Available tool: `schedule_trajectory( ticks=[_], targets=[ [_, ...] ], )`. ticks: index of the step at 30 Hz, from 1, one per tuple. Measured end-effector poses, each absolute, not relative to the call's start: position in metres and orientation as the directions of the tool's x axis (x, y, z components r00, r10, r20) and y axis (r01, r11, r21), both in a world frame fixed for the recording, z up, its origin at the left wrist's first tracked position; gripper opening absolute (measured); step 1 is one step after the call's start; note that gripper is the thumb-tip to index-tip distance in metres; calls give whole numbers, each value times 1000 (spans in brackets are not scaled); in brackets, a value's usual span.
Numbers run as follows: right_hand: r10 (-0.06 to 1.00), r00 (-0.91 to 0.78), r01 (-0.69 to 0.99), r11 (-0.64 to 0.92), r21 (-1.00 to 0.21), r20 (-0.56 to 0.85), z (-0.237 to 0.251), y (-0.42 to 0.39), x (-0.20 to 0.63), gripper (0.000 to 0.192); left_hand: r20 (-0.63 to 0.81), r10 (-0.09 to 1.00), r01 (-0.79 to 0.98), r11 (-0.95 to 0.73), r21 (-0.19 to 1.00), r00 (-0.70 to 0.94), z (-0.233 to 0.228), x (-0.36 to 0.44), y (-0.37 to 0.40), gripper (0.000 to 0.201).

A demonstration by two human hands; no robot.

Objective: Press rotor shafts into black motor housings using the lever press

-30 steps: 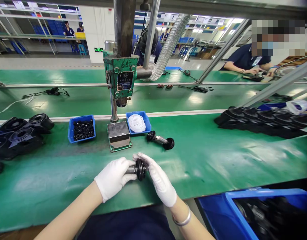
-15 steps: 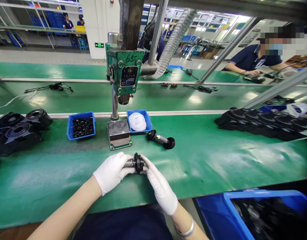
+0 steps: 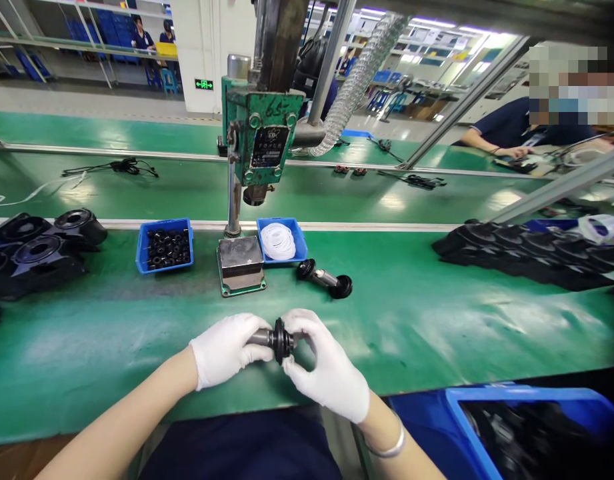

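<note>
Everywhere, green bench (image 3: pixel 437 320), factory hall.

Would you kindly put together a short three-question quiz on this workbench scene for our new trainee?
1. True or false: both hands, the left hand and the right hand, grip the same shaft with black ribbed discs.
2. Which small blue bin holds the white rings: A) the one right of the green press, or B) the one left of it?
3. Fill in: a second shaft assembly lies on the green ____.

Key
1. True; each gloved hand holds one end.
2. A; the white-ring bin sits right of the press base, the black-ring bin left.
3. Belt, the green belt.
</note>
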State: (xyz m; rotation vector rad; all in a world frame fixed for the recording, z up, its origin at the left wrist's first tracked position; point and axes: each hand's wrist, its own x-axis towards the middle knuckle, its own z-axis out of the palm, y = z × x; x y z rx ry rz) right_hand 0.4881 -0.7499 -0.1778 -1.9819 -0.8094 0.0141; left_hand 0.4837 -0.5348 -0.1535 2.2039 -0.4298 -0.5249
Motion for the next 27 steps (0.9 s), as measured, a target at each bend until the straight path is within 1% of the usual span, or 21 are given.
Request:
schedule_trajectory(
  ticks=[3, 5, 8, 11, 14, 16, 18, 19, 20, 22, 24, 26, 27],
  targets=[
    [593, 745, 558, -305, -771, 305, -174, -744, 490, 48, -259, -515, -94, -562, 822, 817, -152, 481, -536, 10],
    [613, 734, 558, -299, -774, 292, -173, -741, 492, 49, -254, -530, -105, -557, 824, 809, -152, 480, -536, 13],
    [622, 716, 584, -284, -761, 317, -173, -739, 496, 48, -240, -514, -168, -625, 762, 824, -151, 481, -536, 16],
    [611, 704, 616, -271, -740, 362, -172, -735, 501, 46, -256, -497, -206, -698, 686, 829, -147, 484, -536, 15],
    [606, 704, 623, -276, -732, 370, -170, -730, 504, 44, -267, -492, -221, -726, 651, 828, -146, 487, -537, 16],
    [600, 711, 621, -292, -728, 366, -170, -726, 505, 43, -265, -493, -207, -709, 674, 829, -148, 487, -536, 16],
    [593, 720, 614, -303, -729, 360, -171, -724, 506, 41, -265, -469, -152, -679, 719, 843, -152, 486, -530, 16],
    [585, 728, 605, -302, -737, 357, -173, -723, 507, 40, -268, -436, -112, -671, 733, 859, -154, 485, -525, 20],
    [574, 739, 590, -298, -750, 353, -176, -723, 509, 39, -275, -393, -72, -674, 735, 877, -156, 483, -518, 30],
    [536, 775, 539, -285, -792, 335, -182, -723, 513, 35, -289, -302, -14, -714, 700, 908, -159, 479, -503, 51],
    [488, 815, 483, -274, -831, 313, -189, -722, 517, 31, -246, -235, -28, -774, 632, 940, -158, 475, -492, 62],
    [460, 835, 456, -268, -849, 303, -192, -718, 520, 29, -112, -235, -139, -828, 543, 966, -155, 472, -494, 63],
    [464, 833, 457, -269, -848, 302, -192, -714, 520, 29, -43, -261, -210, -853, 479, 964, -154, 472, -500, 57]
  ],
)
